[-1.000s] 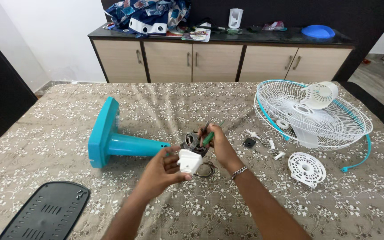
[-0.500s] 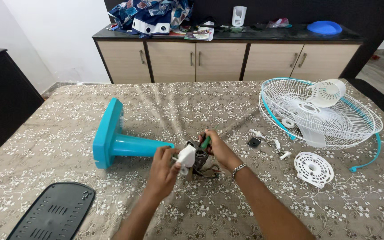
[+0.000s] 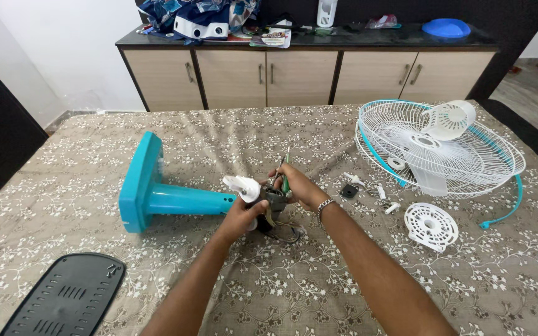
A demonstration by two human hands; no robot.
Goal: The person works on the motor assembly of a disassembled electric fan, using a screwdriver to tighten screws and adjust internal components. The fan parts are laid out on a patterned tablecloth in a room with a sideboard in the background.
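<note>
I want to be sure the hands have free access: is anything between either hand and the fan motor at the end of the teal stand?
Nothing visible. The left hand already holds the fan motor, and the right hand is on it with a green-handled screwdriver. Loose small parts lie off to the right.

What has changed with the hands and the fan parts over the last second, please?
The left hand has brought the motor assembly down against the top of the teal stand, its white part now turned up and to the left. The right hand still holds the green screwdriver at the motor. The fan guard, white disc and black cover have not moved.
</note>
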